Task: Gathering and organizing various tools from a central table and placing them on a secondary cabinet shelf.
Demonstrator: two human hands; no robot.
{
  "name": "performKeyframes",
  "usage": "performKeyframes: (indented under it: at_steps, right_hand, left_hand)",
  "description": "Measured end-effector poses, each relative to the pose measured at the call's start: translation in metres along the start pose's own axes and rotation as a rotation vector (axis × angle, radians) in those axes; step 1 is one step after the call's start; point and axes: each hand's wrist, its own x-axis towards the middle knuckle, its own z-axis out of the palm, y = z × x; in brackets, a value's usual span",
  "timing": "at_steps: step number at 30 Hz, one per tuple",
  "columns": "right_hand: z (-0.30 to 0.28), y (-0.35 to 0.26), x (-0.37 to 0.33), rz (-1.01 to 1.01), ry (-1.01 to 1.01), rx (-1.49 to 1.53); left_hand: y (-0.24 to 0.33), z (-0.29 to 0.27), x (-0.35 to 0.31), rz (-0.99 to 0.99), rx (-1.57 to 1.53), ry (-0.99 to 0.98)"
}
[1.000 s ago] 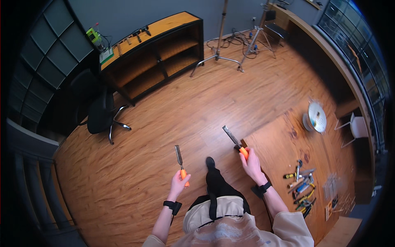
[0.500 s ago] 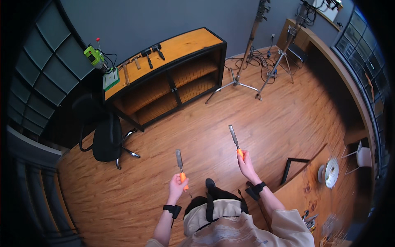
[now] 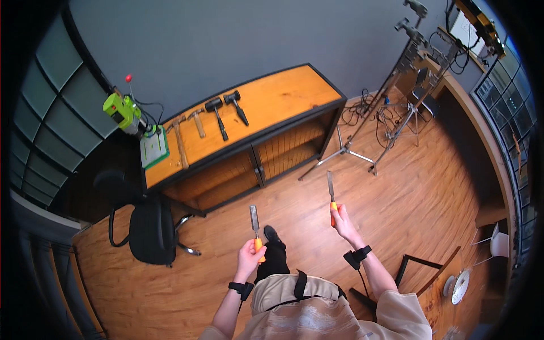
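My left hand (image 3: 250, 256) grips the orange handle of a chisel (image 3: 255, 221), its steel blade pointing up and away from me. My right hand (image 3: 341, 220) holds a second orange-handled chisel (image 3: 330, 188), blade also pointing forward. Both hands are raised in front of my chest, about a shoulder's width apart, above the wooden floor. Ahead of them stands a long wooden workbench (image 3: 272, 107) with black frame and open shelves.
On the bench lie two black mallets (image 3: 216, 111), wooden-handled hammers (image 3: 180, 141) and a green drill press (image 3: 126, 113) on a mat. A black office chair (image 3: 148, 229) stands to my left. Tripod stands (image 3: 391, 107) with cables are at the right; a table corner (image 3: 447, 283) is behind right.
My view has turned left toward the workbench, which is now closer and centred. The table with tools has slid out to the lower right. Both hands still hold the chisels upright.
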Motion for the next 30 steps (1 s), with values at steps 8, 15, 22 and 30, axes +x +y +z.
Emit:
performKeyframes:
  at_steps: [8, 15, 22, 30]
  right_hand:
    - [0.069, -0.108, 0.156, 0.025, -0.019, -0.039]
    - [0.116, -0.147, 0.285, -0.057, 0.103, -0.401]
    - [0.158, -0.161, 0.386, -0.256, 0.072, -0.665]
    - [0.194, -0.150, 0.464, -0.270, -0.037, -0.719]
  left_hand:
    - [0.061, -0.040, 0.138, -0.128, 0.099, -0.097]
    - [0.084, -0.066, 0.200, -0.066, 0.102, 0.013]
    - [0.084, -0.089, 0.208, -0.068, 0.107, 0.156]
    - [0.102, -0.084, 0.238, -0.180, 0.115, 0.347]
